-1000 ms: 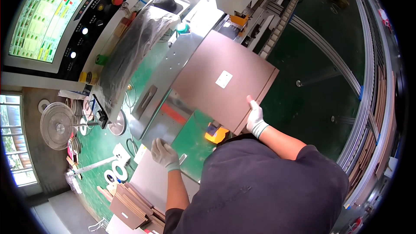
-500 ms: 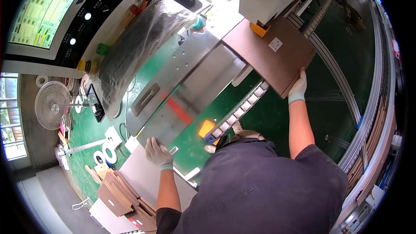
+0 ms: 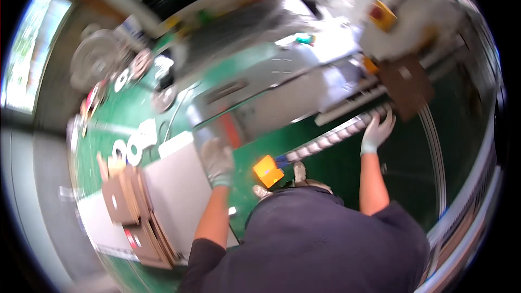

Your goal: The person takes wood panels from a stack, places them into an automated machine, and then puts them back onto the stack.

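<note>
A pale glove covers my right hand (image 3: 378,132), whose fingers are spread and hold nothing. Just beyond its fingertips a brown panel (image 3: 406,89) with a small white label lies at the machine's right end, apart from the hand. Motion smears my gloved left hand (image 3: 218,163); it is at the near left corner of the grey metal table (image 3: 271,109), beside a large light-coloured board (image 3: 173,187). Whether those fingers are closed cannot be made out. A strip of white rollers (image 3: 325,140) runs from near my feet up to my right hand.
Stacked brown panels (image 3: 124,198) rest on the light board at the left. A yellow pedal box (image 3: 268,171) sits on the green floor by my shoes. Plastic-covered dark material (image 3: 233,40) lies behind the table. A standing fan (image 3: 97,62) is farther left; rails (image 3: 467,206) curve along the right.
My right hand has let go of the brown panel, which is now farther from me at the machine's end. The whole view has swung and blurred. My left hand remains near the table's left end.
</note>
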